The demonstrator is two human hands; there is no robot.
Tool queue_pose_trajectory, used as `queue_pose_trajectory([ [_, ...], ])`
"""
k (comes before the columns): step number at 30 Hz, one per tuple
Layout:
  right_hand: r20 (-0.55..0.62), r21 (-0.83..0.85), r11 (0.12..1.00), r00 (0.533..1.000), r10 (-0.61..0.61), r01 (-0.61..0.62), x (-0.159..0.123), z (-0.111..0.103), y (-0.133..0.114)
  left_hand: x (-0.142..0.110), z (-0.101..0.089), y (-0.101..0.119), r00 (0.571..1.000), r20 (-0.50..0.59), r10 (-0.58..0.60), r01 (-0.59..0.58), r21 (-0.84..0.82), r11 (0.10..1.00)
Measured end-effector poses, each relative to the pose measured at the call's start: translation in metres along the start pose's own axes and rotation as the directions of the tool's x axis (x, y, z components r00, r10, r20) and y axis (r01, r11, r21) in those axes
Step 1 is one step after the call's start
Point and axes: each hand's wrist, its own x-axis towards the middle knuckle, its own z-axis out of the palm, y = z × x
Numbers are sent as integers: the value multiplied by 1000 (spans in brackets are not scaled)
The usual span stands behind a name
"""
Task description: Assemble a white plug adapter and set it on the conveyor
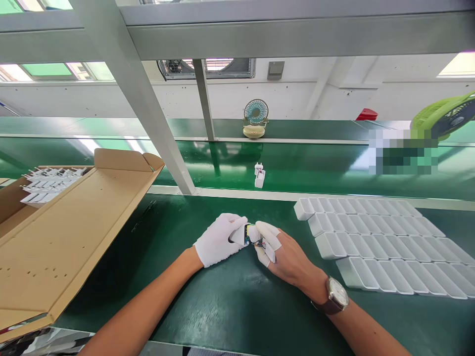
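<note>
Big cardboard box [63, 232] lies open left of the hands, with rows of white housings [386, 247] right of them, likely within easy reach. Over the green bench [222, 306], the gloved left hand [218, 240] grips a small white part [248, 234] while the right hand [284, 254] (finger cots only) pinches its other end, probably steadying it. No writing reads.
</note>
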Motion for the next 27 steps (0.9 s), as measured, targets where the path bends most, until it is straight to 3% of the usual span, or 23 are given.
queue_pose_trajectory([
  [18,38,11,1000,999,17,-18,6,-7,-5,-5,7,-10,999,-4,-44,43,-11,999],
  [27,7,-59,997,999,-48,49,3,-4,-3,3,-2,4,1000,5,-24,24,-11,1000],
])
